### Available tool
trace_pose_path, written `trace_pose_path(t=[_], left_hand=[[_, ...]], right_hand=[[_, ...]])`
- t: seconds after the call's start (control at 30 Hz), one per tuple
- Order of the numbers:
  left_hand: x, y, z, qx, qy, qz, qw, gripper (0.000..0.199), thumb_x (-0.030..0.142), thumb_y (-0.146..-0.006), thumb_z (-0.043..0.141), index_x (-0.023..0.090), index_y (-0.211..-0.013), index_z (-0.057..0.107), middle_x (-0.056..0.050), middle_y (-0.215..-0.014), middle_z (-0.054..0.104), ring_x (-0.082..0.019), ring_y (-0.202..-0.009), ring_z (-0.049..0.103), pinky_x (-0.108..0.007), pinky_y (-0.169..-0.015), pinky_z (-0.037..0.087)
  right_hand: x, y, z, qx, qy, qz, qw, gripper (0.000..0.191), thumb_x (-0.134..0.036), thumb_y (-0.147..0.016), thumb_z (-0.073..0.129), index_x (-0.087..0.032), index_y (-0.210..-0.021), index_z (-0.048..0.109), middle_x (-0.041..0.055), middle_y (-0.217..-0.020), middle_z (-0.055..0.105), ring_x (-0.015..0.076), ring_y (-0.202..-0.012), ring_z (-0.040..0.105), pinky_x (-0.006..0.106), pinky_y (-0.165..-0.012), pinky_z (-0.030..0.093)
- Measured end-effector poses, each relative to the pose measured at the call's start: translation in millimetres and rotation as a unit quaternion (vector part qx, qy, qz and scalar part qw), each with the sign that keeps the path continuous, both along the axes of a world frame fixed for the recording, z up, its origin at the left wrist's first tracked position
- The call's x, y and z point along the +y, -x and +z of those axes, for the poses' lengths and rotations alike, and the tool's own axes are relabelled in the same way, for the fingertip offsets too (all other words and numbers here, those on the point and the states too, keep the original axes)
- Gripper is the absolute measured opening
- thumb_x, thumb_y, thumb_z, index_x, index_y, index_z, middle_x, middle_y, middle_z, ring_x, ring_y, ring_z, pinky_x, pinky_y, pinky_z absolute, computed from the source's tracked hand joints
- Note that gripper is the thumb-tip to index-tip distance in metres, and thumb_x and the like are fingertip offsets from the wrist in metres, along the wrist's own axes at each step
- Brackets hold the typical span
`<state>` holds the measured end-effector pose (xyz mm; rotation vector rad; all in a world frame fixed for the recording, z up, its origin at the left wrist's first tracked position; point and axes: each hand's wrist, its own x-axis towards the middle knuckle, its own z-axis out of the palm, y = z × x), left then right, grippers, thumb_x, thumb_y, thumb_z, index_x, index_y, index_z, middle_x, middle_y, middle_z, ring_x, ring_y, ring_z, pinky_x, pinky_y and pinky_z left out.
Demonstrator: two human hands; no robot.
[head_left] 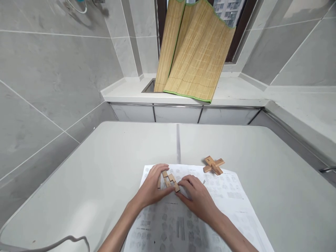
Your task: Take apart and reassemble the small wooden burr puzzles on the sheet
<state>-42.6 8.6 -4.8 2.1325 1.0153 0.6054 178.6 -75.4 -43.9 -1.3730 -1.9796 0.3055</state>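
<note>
Several notched wooden pieces (171, 177) are gathered between my two hands, above a printed paper sheet (220, 192). My left hand (154, 185) curls around their left side, fingers at the far end and thumb along the near edge. At their right end, my right hand (195, 194) pinches a notched piece (176, 187) between thumb and fingers. Whether the pieces are fully joined cannot be told. A crossed set of numbered wooden pieces (214, 165) rests at the sheet's far right edge, touched by neither hand.
The white table (118, 157) has a seam down its middle. A grey cable (63, 240) lies at the near left. Beyond the table, a bamboo mat (199, 56) leans on a white counter (236, 92) by a window. Grey tiled walls stand on both sides.
</note>
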Motion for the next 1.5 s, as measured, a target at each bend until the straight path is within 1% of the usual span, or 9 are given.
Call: trace_pose_path(t=[0.1, 0.27, 0.4, 0.63, 0.8, 1.0, 1.13, 1.3, 1.5], left_hand=[[-3, -3, -1.3, 0.001, -0.003, -0.049, 0.999, 0.076, 0.049, -0.080, 0.086, 0.031, -0.145, 0.051, -0.013, -0.148, 0.056, -0.036, -0.140, 0.050, -0.053, -0.114, 0.047], [-2, -7, -7.2, 0.018, -0.013, -0.073, 0.997, 0.072, 0.051, -0.083, 0.084, 0.031, -0.144, 0.052, -0.012, -0.145, 0.057, -0.036, -0.138, 0.049, -0.053, -0.113, 0.046], [0, -4, -6.8, 0.024, -0.013, -0.074, 0.997, 0.071, 0.052, -0.082, 0.085, 0.033, -0.143, 0.054, -0.011, -0.144, 0.057, -0.036, -0.137, 0.049, -0.053, -0.112, 0.047], [0, 9, -1.0, 0.065, -0.037, -0.049, 0.996, 0.077, 0.052, -0.079, 0.087, 0.032, -0.144, 0.051, -0.011, -0.144, 0.053, -0.036, -0.135, 0.048, -0.052, -0.109, 0.049], [0, 9, -7.9, 0.080, -0.073, -0.053, 0.993, 0.064, 0.049, -0.082, 0.085, 0.032, -0.137, 0.057, -0.010, -0.138, 0.056, -0.033, -0.130, 0.051, -0.049, -0.106, 0.050], [5, 9, -13.2, 0.089, -0.095, -0.033, 0.991, 0.066, 0.046, -0.085, 0.083, 0.030, -0.142, 0.053, -0.010, -0.135, 0.058, -0.031, -0.124, 0.054, -0.048, -0.104, 0.052], [9, 19, -7.7, 0.093, -0.091, -0.009, 0.991, 0.063, 0.047, -0.087, 0.081, 0.030, -0.141, 0.055, -0.010, -0.131, 0.060, -0.032, -0.119, 0.057, -0.047, -0.098, 0.054], [17, 32, 1.7, 0.090, -0.076, 0.023, 0.993, 0.059, 0.054, -0.088, 0.077, 0.029, -0.138, 0.058, -0.010, -0.130, 0.060, -0.031, -0.120, 0.058, -0.046, -0.099, 0.054], [30, 43, 5.4, 0.086, -0.075, 0.024, 0.993, 0.055, 0.052, -0.087, 0.078, 0.029, -0.135, 0.063, -0.009, -0.131, 0.061, -0.031, -0.121, 0.059, -0.043, -0.099, 0.054]], right_hand=[[-1, -1, 2.0, 0.002, 0.009, 0.010, 1.000, 0.023, -0.023, -0.101, 0.062, -0.024, -0.124, 0.063, 0.0107, -0.109, 0.064, 0.0271, -0.097, 0.065, 0.039, -0.077, 0.056], [-1, -2, 1.9, -0.011, 0.017, 0.047, 0.999, 0.033, -0.019, -0.102, 0.057, -0.030, -0.133, 0.062, 0.0102, -0.111, 0.062, 0.0251, -0.093, 0.063, 0.038, -0.074, 0.055], [-1, -1, 0.0, -0.002, 0.016, 0.043, 0.999, 0.033, -0.019, -0.101, 0.058, -0.027, -0.133, 0.061, 0.0115, -0.114, 0.062, 0.0263, -0.098, 0.064, 0.040, -0.078, 0.057], [-2, 0, 2.6, 0.006, 0.014, 0.039, 0.999, 0.032, -0.015, -0.099, 0.059, -0.025, -0.130, 0.061, 0.0117, -0.113, 0.063, 0.0273, -0.099, 0.065, 0.041, -0.078, 0.059], [-2, 0, 2.9, 0.013, 0.021, 0.037, 0.999, 0.031, -0.013, -0.099, 0.060, -0.025, -0.128, 0.061, 0.0119, -0.114, 0.062, 0.0286, -0.102, 0.065, 0.043, -0.081, 0.059], [-2, -1, -0.7, 0.016, 0.025, 0.041, 0.999, 0.034, -0.013, -0.099, 0.058, -0.026, -0.131, 0.060, 0.0113, -0.115, 0.063, 0.0292, -0.103, 0.066, 0.045, -0.083, 0.060], [-2, -2, -1.1, 0.015, 0.024, 0.041, 0.999, 0.031, -0.015, -0.101, 0.056, -0.026, -0.130, 0.060, 0.0118, -0.115, 0.064, 0.0294, -0.103, 0.066, 0.046, -0.083, 0.060], [-2, -2, 2.5, 0.017, 0.028, 0.039, 0.999, 0.029, -0.015, -0.102, 0.055, -0.025, -0.128, 0.060, 0.0119, -0.115, 0.064, 0.0290, -0.103, 0.066, 0.046, -0.083, 0.060], [-2, -3, 4.1, 0.018, 0.024, 0.033, 0.999, 0.032, -0.013, -0.099, 0.057, -0.027, -0.128, 0.061, 0.0109, -0.114, 0.066, 0.0285, -0.102, 0.068, 0.044, -0.081, 0.061]])
